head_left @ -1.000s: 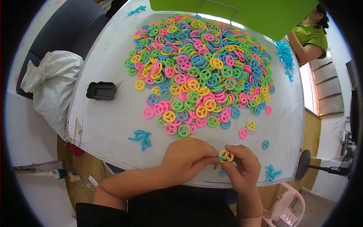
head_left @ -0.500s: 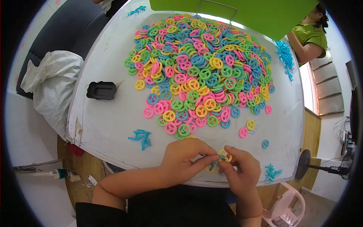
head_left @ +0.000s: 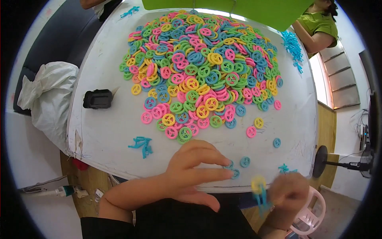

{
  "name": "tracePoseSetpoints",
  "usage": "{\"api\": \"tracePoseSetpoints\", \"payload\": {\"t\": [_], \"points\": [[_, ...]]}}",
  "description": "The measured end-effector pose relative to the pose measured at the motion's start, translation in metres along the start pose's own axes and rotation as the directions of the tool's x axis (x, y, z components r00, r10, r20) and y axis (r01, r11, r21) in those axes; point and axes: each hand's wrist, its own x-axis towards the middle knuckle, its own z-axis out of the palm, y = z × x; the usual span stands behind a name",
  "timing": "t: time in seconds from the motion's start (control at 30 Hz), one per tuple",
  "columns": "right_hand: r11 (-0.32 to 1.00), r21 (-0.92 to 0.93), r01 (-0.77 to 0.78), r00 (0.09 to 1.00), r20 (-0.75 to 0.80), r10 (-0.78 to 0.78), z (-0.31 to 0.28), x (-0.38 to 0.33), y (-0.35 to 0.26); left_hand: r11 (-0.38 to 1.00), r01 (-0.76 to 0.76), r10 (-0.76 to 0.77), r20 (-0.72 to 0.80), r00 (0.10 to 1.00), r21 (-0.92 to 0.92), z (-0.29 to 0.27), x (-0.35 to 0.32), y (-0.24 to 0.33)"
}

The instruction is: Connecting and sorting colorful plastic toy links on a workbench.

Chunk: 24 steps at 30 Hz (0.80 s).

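My left hand [head_left: 199,169] is open above the near table edge, its fingers spread and its fingertips at several small blue wheels [head_left: 245,161], touching or just over two of them. At the right, my right hand [head_left: 290,193] is smeared by motion. Beside its fingers, a yellow wheel [head_left: 258,184] with blue forked plastic parts [head_left: 261,201] is blurred too; whether the hand still holds it cannot be made out. A small heap of blue plastic parts [head_left: 284,169] lies just beyond the right hand.
A big pile of coloured plastic wheels [head_left: 191,83] covers the white table's [head_left: 103,135] middle. More blue parts [head_left: 141,145] lie at the left, near a black tray [head_left: 98,98]. A green board [head_left: 238,10] spans the far side; a person [head_left: 318,32] sits far right by blue parts [head_left: 292,49].
My hands have come apart; the right swung right and down, the left opened. The yellow wheel moved from between my fingers to the right. The view shifted slightly.
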Motion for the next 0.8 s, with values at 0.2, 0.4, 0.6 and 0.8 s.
{"api": "tracePoseSetpoints", "payload": {"t": [0.2,0.4,0.6,0.8], "points": [[0.316,-0.752,-0.579,0.408,0.067,0.91,-0.014,-0.07,0.013,0.969,0.23,-0.235,-0.046,0.971,-0.093,-0.001,-0.01,-0.002],[-0.093,-0.927,-0.364,0.551,-0.295,0.78,-0.051,-0.31,0.267,0.982,0.185,-0.188,-0.062,0.98,-0.047,0.0,-0.002,0.001],[-0.03,-0.956,-0.291,0.809,-0.263,0.526,-0.016,-0.349,0.328,0.979,0.199,-0.198,0.028,0.98,-0.046,0.008,-0.005,-0.006],[0.705,-0.524,-0.478,0.571,0.424,0.703,0.008,-0.083,0.054,0.987,0.155,-0.158,0.091,0.983,0.044,0.01,-0.011,0.0]]}}
